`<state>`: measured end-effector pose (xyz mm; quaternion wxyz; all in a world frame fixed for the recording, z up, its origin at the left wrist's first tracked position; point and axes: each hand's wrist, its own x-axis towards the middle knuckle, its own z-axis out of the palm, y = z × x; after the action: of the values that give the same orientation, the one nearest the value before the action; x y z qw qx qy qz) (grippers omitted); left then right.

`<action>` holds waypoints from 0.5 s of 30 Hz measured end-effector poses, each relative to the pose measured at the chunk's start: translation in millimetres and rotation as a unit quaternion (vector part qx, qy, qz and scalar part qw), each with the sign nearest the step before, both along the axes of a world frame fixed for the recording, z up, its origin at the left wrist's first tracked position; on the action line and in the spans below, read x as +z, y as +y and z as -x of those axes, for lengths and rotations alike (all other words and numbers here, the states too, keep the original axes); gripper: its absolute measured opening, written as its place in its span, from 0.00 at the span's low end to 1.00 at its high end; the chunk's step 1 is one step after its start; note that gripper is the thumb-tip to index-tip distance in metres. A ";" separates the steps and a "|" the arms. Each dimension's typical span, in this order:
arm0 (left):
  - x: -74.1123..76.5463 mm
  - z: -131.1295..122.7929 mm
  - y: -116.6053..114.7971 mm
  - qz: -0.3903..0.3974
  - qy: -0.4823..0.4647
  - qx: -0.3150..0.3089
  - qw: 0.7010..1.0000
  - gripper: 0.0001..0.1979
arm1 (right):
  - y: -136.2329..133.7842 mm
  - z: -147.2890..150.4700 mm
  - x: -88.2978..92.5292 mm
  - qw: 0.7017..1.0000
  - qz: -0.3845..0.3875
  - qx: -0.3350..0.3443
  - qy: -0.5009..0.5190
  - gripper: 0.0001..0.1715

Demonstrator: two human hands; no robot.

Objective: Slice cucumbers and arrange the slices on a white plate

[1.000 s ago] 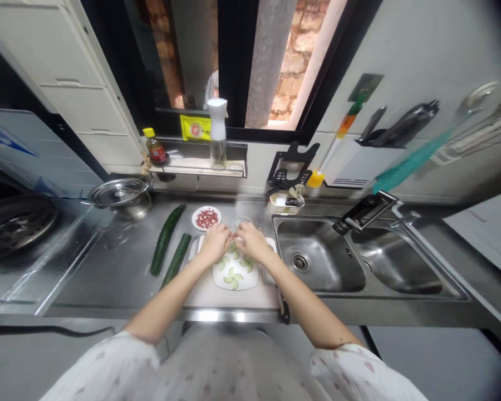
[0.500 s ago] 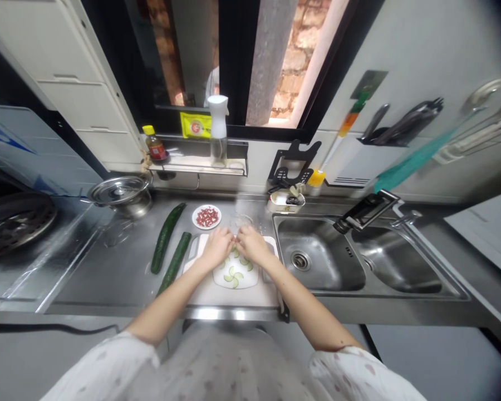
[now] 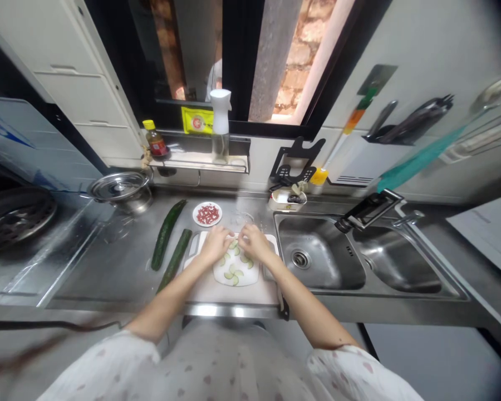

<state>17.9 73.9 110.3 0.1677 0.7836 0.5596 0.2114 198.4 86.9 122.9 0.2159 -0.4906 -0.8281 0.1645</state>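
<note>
A white plate (image 3: 221, 275) lies on the pale cutting board (image 3: 200, 293), with thin green slices (image 3: 234, 274) laid on it in curved, flower-like groups. Over the plate's far left part is my left hand (image 3: 217, 243), its fingers curled toward the middle. My right hand (image 3: 253, 241) faces it from the right, fingers bent, at the far edge of the slices. A small gap separates the two hands. Whatever the fingertips hold, if anything, is too small to make out. Left of the board lie a whole cucumber (image 3: 167, 236) and a cut cucumber (image 3: 176, 260).
Behind the board sits a small dish of red pieces (image 3: 207, 214). A double sink (image 3: 321, 256) is on the right, a lidded steel pot (image 3: 127, 192) on the left. A spray bottle (image 3: 220, 125) and a sauce bottle (image 3: 155, 139) stand on the shelf.
My hands have moved slightly apart, uncovering more of the slices between them. The view has shifted a little.
</note>
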 end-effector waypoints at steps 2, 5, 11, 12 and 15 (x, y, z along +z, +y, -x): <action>-7.2 3.7 1.9 0.006 -0.018 0.020 1.000 0.09 | 3.5 -4.0 -7.5 0.999 0.016 -0.011 0.049 0.08; -21.6 7.8 4.9 0.026 -0.038 0.045 0.998 0.09 | 8.4 -9.0 -20.9 0.992 0.039 -0.014 0.115 0.07; -48.8 9.9 11.8 0.066 -0.027 0.081 0.994 0.09 | 12.2 -9.9 -47.5 0.985 0.073 -0.046 0.147 0.06; -51.5 9.3 12.7 0.070 -0.021 0.083 0.994 0.09 | 12.2 -9.1 -51.7 0.986 0.078 -0.052 0.136 0.07; -56.3 5.5 14.5 0.082 -0.004 0.087 0.993 0.09 | 11.2 -5.9 -64.4 0.989 0.089 -0.084 0.079 0.07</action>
<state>12.3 88.4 54.0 0.2149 0.7147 0.6404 0.1815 204.2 98.2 58.5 0.2489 -0.5615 -0.7462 0.2568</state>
